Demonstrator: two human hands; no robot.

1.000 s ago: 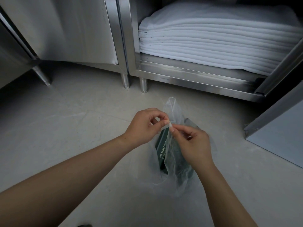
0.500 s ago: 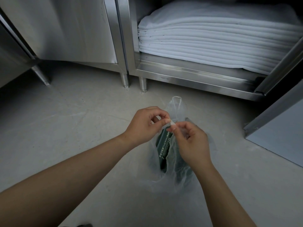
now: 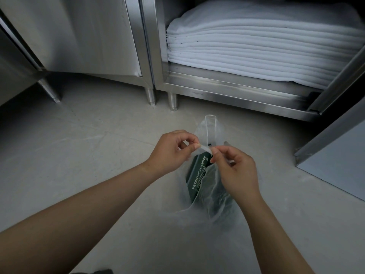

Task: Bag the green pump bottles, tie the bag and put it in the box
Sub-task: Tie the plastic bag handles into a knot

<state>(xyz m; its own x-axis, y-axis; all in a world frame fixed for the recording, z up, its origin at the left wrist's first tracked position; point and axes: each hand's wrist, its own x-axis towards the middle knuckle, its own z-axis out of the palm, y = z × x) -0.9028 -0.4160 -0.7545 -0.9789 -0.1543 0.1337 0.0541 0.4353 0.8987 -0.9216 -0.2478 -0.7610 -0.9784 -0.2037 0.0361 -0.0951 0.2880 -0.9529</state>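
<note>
A thin clear plastic bag [image 3: 209, 202] stands on the grey floor in the middle of the view. Inside it I see a dark green pump bottle [image 3: 197, 175] with white lettering; anything else in the bag is blurred by the plastic. My left hand [image 3: 169, 153] and my right hand [image 3: 235, 171] both pinch one bag handle, which is stretched between their fingertips just above the bottle. The bag's other handle [image 3: 210, 123] sticks up free behind my hands. No box is in view.
Stainless steel cabinets on short legs [image 3: 171, 100] line the back. The open right cabinet holds a stack of folded white towels [image 3: 256, 48]. Its open door [image 3: 335, 143] juts out at the right. Bare grey floor [image 3: 79, 151] spreads to the left.
My hands have drawn slightly apart, stretching the pinched handle between them. The right hand has shifted a little to the right and more of the bottle's label shows.
</note>
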